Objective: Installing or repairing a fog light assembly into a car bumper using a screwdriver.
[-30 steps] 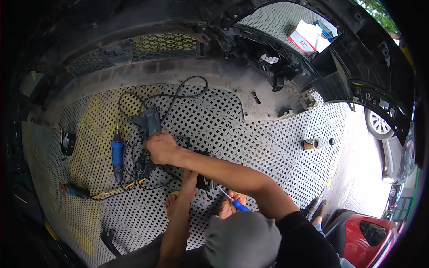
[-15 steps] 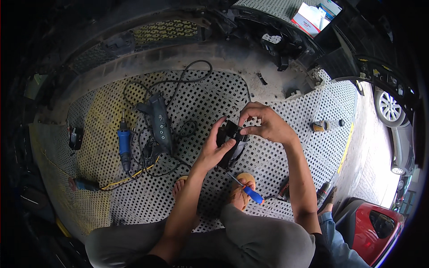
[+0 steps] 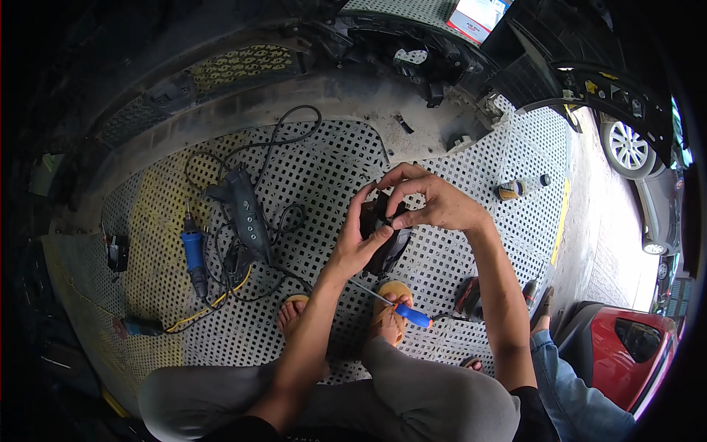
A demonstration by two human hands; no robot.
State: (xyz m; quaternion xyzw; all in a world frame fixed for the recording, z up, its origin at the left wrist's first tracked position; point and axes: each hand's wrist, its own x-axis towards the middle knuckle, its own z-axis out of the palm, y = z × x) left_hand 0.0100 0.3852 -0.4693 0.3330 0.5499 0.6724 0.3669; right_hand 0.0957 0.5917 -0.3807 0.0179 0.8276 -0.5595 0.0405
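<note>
My left hand (image 3: 353,247) grips a small black plastic part (image 3: 398,249) from its left side, thumb across the front. It has a glossy, lens-like right side; its exact kind does not show. My right hand (image 3: 445,206) is closed over the part's upper end, fingers curled and thumb pressed near the left thumb. Whether a smaller piece sits in that pinch is hidden by the fingers. Below the hands, a screwdriver with a blue handle (image 3: 414,316) lies slanted across my right foot, its shaft pointing up toward my left wrist.
A large dark car bumper (image 3: 309,99) arches across the far side. At left lie a blue rotary tool (image 3: 193,254), a dark power unit (image 3: 247,214) and looped cables. A bottle (image 3: 523,188) lies at right. Near my right knee are a red-and-black tool (image 3: 468,298) and another person's leg (image 3: 574,368).
The view has shifted, so the floor items sit further left. My right hand has closed in over the part's top, its fingertips nearer my left hand.
</note>
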